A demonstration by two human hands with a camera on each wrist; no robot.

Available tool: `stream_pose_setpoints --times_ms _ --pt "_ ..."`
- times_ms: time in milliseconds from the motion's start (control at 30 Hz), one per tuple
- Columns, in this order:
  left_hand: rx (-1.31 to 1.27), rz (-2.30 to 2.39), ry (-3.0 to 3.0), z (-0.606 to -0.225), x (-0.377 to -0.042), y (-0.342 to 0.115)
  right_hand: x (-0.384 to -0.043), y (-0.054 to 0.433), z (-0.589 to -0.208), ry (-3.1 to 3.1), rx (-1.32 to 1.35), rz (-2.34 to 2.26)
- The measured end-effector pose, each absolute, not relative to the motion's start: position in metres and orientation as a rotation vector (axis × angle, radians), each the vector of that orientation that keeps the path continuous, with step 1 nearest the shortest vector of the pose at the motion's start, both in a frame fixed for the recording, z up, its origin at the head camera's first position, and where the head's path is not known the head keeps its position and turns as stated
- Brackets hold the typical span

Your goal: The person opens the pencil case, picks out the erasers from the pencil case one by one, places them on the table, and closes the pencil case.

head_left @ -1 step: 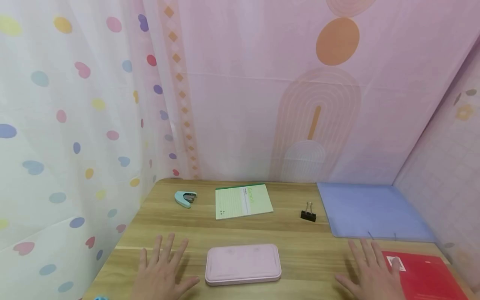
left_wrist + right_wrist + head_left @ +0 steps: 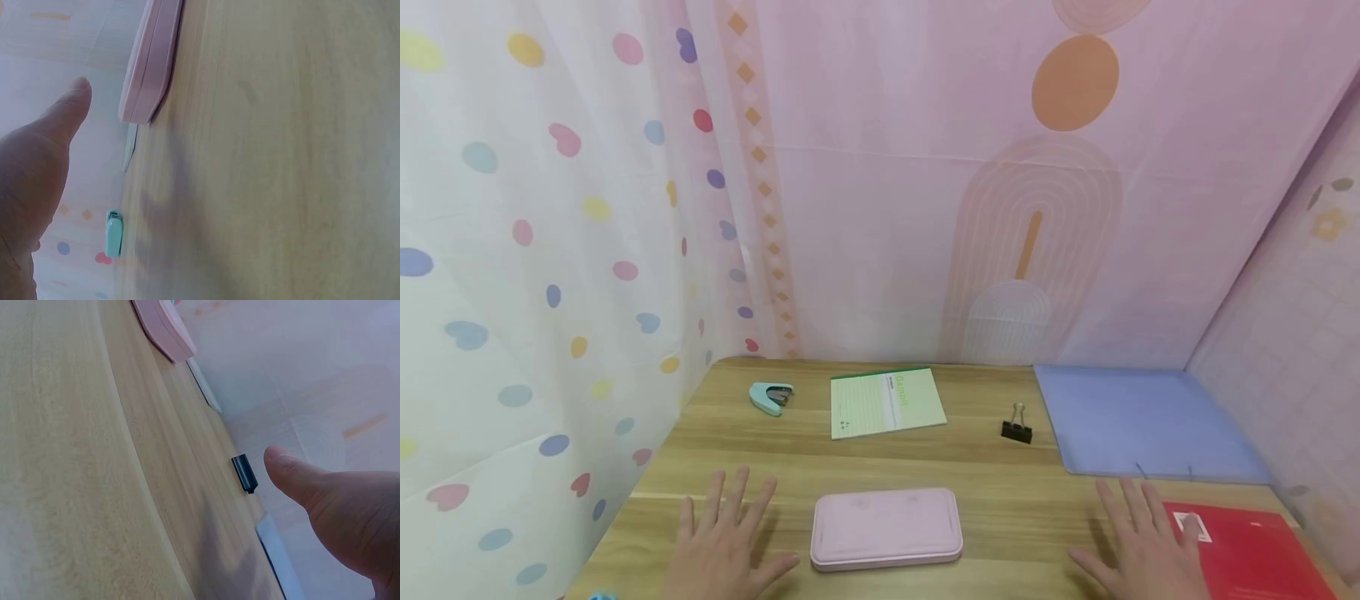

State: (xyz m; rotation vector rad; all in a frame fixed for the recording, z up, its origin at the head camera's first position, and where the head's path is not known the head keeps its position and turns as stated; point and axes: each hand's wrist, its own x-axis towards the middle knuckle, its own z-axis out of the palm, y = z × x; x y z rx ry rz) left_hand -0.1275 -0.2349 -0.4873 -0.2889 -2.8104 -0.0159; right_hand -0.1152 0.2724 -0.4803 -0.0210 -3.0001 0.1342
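My left hand (image 2: 720, 537) hovers with fingers spread, left of a pink pencil case (image 2: 886, 528); its shadow falls on the wood in the left wrist view. Palm down and spread as well, my right hand (image 2: 1146, 542) is above the table by the left edge of a red folder (image 2: 1255, 554). Neither hand holds anything. The pencil case lies closed between them, apart from both. Behind it are a mint stapler (image 2: 770, 397), a green notepad (image 2: 887, 403) and a black binder clip (image 2: 1017, 431). The right wrist view shows the thumb (image 2: 300, 478) with the clip beyond it.
A blue folder (image 2: 1150, 425) lies at the back right, behind the red one. Part of a small blue object (image 2: 602, 596) shows at the bottom left edge. Curtains (image 2: 865, 208) hang along the back and both sides of the wooden table (image 2: 985, 475).
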Motion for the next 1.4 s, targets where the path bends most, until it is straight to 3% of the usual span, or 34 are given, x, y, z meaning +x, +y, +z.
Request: stream_pose_setpoints --times_ms 467,833,1033,1400 --pt "-0.363 -0.099 -2.881 -0.498 -0.134 -0.225 -0.130 0.248 -0.481 -2.983 0.205 0.127" --pt "-0.683 -0.341 -3.042 -0.498 -0.158 -0.169 -0.154 0.156 -0.486 -2.904 0.850 0.414" --pt "-0.807 -0.344 -3.015 -0.500 -0.166 -0.144 -0.167 0.125 -0.493 -2.836 1.074 0.442" --pt "-0.773 -0.434 -2.921 -0.507 -0.180 -0.122 -0.182 0.126 -0.513 -2.791 1.008 0.499"
